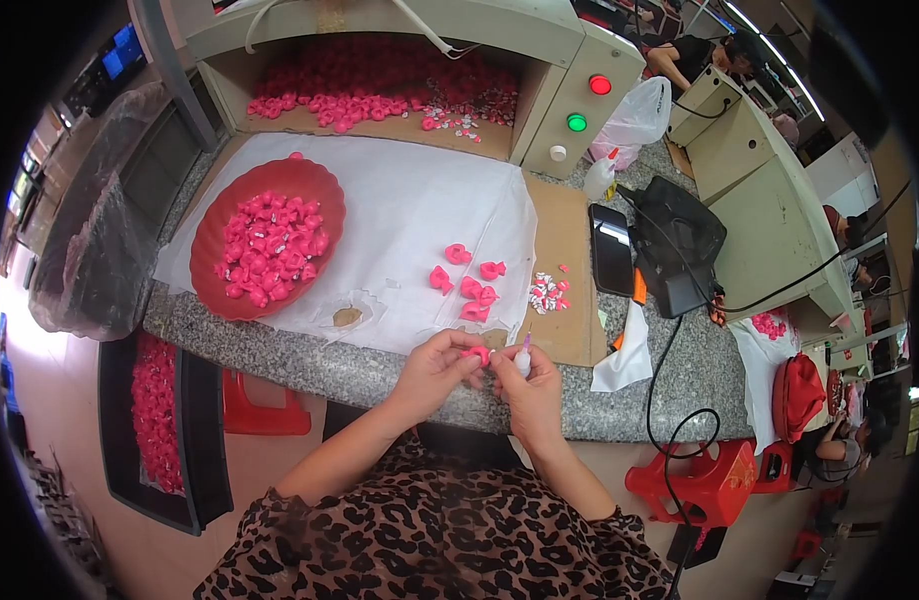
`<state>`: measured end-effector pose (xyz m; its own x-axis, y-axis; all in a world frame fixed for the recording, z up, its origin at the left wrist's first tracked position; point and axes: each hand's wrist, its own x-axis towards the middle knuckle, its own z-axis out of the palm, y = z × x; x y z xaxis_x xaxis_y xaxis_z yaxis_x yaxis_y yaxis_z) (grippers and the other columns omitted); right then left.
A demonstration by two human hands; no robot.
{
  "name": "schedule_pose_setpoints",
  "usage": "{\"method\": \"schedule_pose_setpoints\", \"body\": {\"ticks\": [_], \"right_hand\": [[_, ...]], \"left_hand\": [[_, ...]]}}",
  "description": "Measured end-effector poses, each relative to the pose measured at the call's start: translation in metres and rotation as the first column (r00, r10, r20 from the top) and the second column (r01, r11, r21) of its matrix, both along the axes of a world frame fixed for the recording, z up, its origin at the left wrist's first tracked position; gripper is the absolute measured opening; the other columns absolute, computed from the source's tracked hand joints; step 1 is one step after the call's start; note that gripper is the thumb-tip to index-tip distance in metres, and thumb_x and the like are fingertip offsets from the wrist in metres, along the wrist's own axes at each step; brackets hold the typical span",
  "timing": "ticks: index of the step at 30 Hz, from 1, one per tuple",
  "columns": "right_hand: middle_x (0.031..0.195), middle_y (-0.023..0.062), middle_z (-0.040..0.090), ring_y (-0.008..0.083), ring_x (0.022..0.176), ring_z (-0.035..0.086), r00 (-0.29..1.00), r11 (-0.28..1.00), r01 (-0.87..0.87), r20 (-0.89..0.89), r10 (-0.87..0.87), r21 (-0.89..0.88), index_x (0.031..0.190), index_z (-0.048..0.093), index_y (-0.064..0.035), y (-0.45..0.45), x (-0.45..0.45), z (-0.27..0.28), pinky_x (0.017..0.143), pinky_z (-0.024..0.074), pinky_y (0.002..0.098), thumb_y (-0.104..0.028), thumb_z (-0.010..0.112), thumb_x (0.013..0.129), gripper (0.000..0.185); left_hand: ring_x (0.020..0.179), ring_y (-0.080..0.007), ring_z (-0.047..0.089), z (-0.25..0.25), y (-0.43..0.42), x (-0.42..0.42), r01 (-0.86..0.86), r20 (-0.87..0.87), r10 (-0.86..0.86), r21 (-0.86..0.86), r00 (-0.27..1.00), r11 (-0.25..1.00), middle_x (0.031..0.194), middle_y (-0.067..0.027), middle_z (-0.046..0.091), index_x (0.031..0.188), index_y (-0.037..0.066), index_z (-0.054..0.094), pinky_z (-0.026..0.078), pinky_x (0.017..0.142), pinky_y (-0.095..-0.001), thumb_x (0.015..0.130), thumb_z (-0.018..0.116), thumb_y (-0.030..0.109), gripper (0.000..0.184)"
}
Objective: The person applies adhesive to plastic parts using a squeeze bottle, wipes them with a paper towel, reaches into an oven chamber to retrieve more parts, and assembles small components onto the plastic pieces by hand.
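Note:
My left hand (432,375) is closed on a small pink molded piece (477,354) just above the front edge of the table. My right hand (530,392) holds a small white glue bottle (523,358) with a thin purple-based tip pointing up. The fingertips of that hand also meet at the pink piece, where a tiny white part may be pinched; it is too small to tell. Several loose pink pieces (460,254) lie on the white sheet beyond my hands. To their right, a little pile of white-and-pink bits (549,293) sits on cardboard.
A red scalloped bowl (208,225) full of pink pieces stands at left. Behind is a machine opening (380,85) heaped with more. A phone (611,250), black bag (680,235), larger glue bottle (600,178) and looping black cable (652,390) are at right. A black crate (205,440) stands below left.

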<state>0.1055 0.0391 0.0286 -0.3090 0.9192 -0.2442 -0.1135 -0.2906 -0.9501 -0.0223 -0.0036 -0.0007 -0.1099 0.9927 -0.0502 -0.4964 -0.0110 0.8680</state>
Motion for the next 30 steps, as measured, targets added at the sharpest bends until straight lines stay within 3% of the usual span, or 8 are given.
{"method": "schedule_pose_setpoints", "body": {"ticks": [11,17,22,26,28,29,30], "right_hand": [[0.069,0.0033,0.059,0.0053,0.052,0.048,0.997,0.988,-0.048,-0.063,0.039,-0.148,0.085,0.057,-0.001,0.004,0.002,0.005,0.046,0.0392,0.0168,-0.011,0.061,0.075,0.014],[0.071,0.0058,0.06,0.0059,0.054,0.05,0.999,0.994,-0.026,-0.032,0.023,-0.107,0.085,0.057,0.0019,0.0,0.003,0.009,0.048,0.0404,0.0167,-0.008,0.059,0.076,0.013],[0.072,0.0087,0.06,0.0061,0.057,0.053,0.999,0.998,-0.034,0.017,0.034,0.047,0.084,0.057,0.004,-0.004,-0.001,0.01,0.05,0.0419,0.0172,-0.007,0.058,0.077,0.013],[0.069,0.0053,0.059,0.0063,0.051,0.049,1.0,0.999,-0.019,-0.002,0.019,0.038,0.081,0.059,0.0,-0.004,-0.001,0.005,0.046,0.0388,0.0179,-0.008,0.06,0.076,0.01],[0.071,0.0058,0.06,0.0054,0.052,0.05,0.991,0.99,-0.132,-0.033,0.131,-0.042,0.086,0.058,-0.0004,0.002,0.007,0.004,0.048,0.0408,0.0167,-0.011,0.056,0.079,0.013],[0.071,0.0058,0.06,0.0054,0.052,0.05,0.991,0.99,-0.132,-0.034,0.131,-0.039,0.086,0.058,-0.0004,0.005,0.007,0.005,0.048,0.0408,0.0167,-0.011,0.056,0.079,0.013],[0.07,0.004,0.058,0.0057,0.052,0.049,0.992,0.98,-0.103,-0.091,0.089,-0.168,0.086,0.057,-0.0017,0.008,0.006,0.006,0.047,0.0403,0.0173,-0.014,0.057,0.079,0.014]], "left_hand": [[0.072,-0.0119,0.055,0.001,0.0,-0.001,0.009,-0.02,-0.009,-0.001,1.0,1.0,0.083,-0.0082,0.056,0.099,-0.001,0.045,0.046,0.062,-0.0227,0.082,0.05,0.004,0.018],[0.074,-0.0126,0.055,0.001,0.001,0.002,-0.032,-0.028,0.033,0.018,0.999,0.999,0.082,-0.0084,0.056,0.099,-0.001,0.045,0.047,0.063,-0.0234,0.082,0.049,0.004,0.018],[0.074,-0.0128,0.056,-0.002,0.0,0.003,-0.033,-0.037,0.034,0.03,0.999,0.999,0.083,-0.0083,0.056,0.098,-0.001,0.045,0.048,0.062,-0.0238,0.082,0.049,0.003,0.017],[0.072,-0.0126,0.056,-0.005,0.0,0.0,-0.01,-0.076,0.011,0.021,0.997,1.0,0.083,-0.0082,0.056,0.097,-0.001,0.047,0.048,0.061,-0.0242,0.082,0.05,0.003,0.016],[0.07,-0.0123,0.056,-0.002,0.0,-0.001,-0.002,0.012,0.002,-0.016,1.0,1.0,0.083,-0.0081,0.057,0.097,-0.001,0.048,0.048,0.06,-0.024,0.081,0.05,0.003,0.017],[0.07,-0.0123,0.056,-0.001,0.0,-0.002,-0.003,0.011,0.003,-0.014,1.0,1.0,0.083,-0.0081,0.057,0.097,-0.001,0.048,0.048,0.06,-0.024,0.081,0.05,0.003,0.017],[0.07,-0.0123,0.056,0.0,0.0,-0.003,0.005,0.046,-0.004,-0.024,0.999,1.0,0.084,-0.0082,0.057,0.098,-0.001,0.048,0.048,0.06,-0.024,0.081,0.051,0.003,0.018]]}}
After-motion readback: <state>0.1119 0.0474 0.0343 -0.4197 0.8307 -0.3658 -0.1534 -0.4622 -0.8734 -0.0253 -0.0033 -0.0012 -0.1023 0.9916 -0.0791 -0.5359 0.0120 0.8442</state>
